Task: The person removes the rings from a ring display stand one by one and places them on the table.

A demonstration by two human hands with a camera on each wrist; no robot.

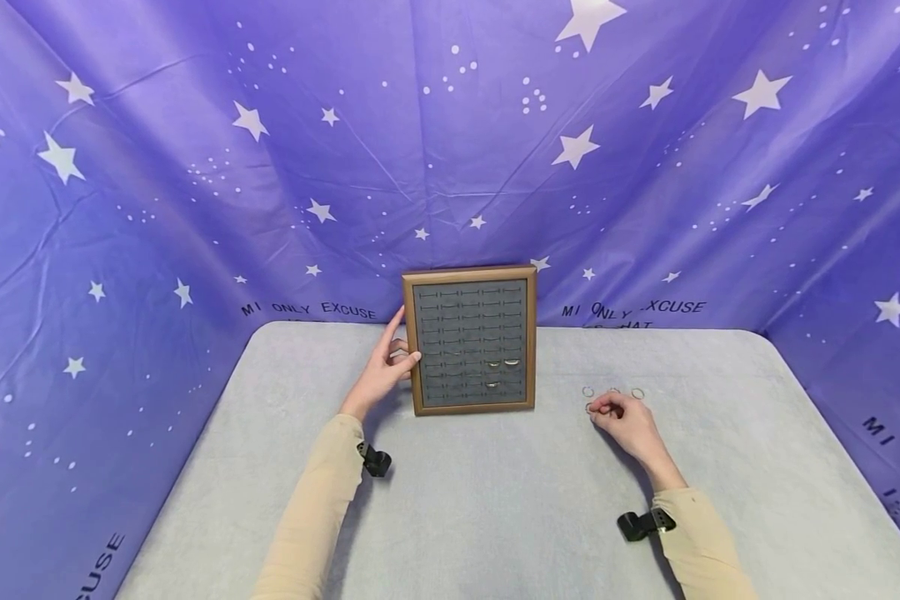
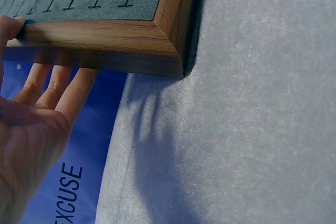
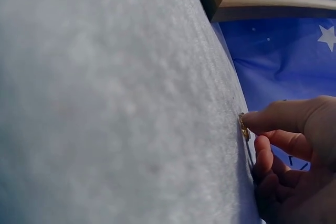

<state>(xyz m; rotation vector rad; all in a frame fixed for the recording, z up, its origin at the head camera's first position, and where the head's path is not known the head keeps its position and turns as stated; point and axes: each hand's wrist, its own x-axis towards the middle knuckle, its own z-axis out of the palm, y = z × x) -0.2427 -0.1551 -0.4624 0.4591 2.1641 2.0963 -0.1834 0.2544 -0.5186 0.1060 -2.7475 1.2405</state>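
A wood-framed ring display board point(image 1: 471, 333) with a grey slotted pad stands upright toward the back of the table. At its left side, my left hand point(image 1: 381, 373) grips the frame, thumb at the front and fingers behind, as the left wrist view also shows. Several rings point(image 1: 512, 362) sit in slots at the board's lower right. Over to the right, my right hand point(image 1: 630, 423) is low at the tabletop, its thumb and fingertips at a gold-coloured ring point(image 3: 244, 126), which they appear to pinch. More loose rings point(image 1: 637, 393) lie just beyond that hand, one partly hidden by it.
The table point(image 1: 495, 508) has a pale grey cloth surface with rounded back corners. Purple star-printed fabric point(image 1: 487, 125) hangs behind it and along both sides. A black wrist camera point(image 1: 376, 460) is strapped to the left wrist, another point(image 1: 637, 525) to the right.
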